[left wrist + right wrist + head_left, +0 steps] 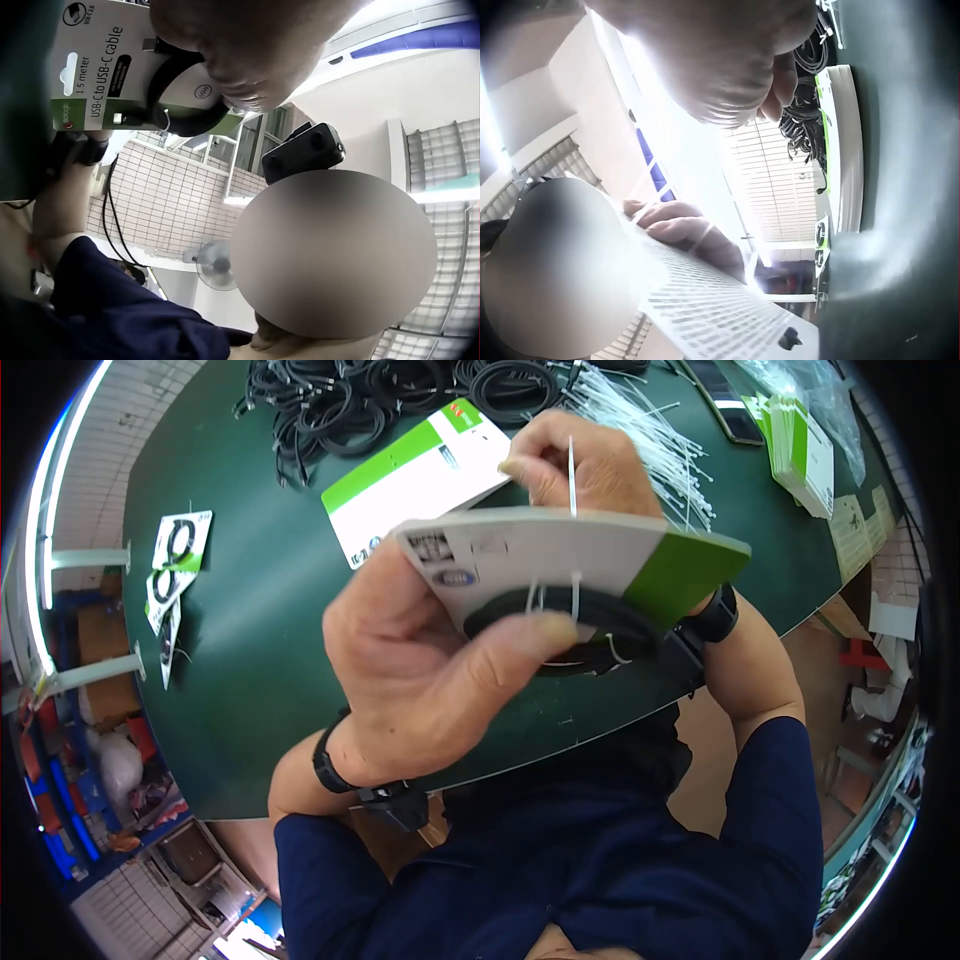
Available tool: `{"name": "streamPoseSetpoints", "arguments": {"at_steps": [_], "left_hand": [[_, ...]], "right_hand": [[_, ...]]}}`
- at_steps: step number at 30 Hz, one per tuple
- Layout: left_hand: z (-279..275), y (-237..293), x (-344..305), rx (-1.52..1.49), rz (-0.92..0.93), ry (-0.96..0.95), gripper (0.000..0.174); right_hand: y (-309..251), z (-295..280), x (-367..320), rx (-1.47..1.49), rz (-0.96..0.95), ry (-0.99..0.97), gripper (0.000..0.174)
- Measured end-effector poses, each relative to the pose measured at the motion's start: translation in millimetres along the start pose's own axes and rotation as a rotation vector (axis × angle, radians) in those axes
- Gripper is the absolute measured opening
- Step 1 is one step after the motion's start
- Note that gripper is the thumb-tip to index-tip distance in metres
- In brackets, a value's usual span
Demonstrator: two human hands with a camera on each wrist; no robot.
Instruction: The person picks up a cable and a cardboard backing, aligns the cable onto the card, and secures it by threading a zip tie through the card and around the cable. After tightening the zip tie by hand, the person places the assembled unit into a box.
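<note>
The left hand [430,670] grips a white and green card [610,550], its thumb pressing a coiled black cable [495,608] against the face. White ties loop through at the coil, and one tie end [571,470] stands up past the card's edge. Behind that edge is the right hand [600,470], fingers curled; nothing is visibly held in them. Printing on the card [94,67] reads "USB-C to USB-C cable" in the left wrist view. From the right wrist, the card's printed back [720,315] shows, with left fingers [690,229] at its edge.
On the green table [260,690] lie a stack of cards [420,475], coiled black cables [340,410], loose white ties [650,445], a phone [722,400] and more cards [800,455] at the right. Carded cables [178,565] lie at the left.
</note>
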State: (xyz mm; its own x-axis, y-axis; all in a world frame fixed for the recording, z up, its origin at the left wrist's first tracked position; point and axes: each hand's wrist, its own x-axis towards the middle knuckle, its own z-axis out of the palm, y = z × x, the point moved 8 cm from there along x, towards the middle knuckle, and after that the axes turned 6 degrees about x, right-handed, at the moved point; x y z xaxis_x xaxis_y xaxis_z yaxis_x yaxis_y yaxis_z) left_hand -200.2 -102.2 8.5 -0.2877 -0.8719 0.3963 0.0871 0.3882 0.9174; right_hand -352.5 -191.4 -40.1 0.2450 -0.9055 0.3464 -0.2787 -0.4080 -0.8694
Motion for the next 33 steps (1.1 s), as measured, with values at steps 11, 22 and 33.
{"name": "streamPoseSetpoints", "arguments": {"at_steps": [11, 22, 33], "left_hand": [[-18.8, -64.9, 9.8, -0.249, -0.383, 0.173, 0.029], [-18.1, -71.9, 7.2, -0.127, -0.360, 0.130, 0.032], [-19.8, -71.2, 6.2, -0.050, -0.303, 0.140, 0.033]], "right_hand": [[16.8, 26.1, -13.5, 0.805, 0.376, -0.364, 0.033], [27.1, 33.0, -13.2, 1.185, 0.470, -0.424, 0.038], [41.2, 31.5, -2.8, 1.002, 0.287, -0.433, 0.026]]}}
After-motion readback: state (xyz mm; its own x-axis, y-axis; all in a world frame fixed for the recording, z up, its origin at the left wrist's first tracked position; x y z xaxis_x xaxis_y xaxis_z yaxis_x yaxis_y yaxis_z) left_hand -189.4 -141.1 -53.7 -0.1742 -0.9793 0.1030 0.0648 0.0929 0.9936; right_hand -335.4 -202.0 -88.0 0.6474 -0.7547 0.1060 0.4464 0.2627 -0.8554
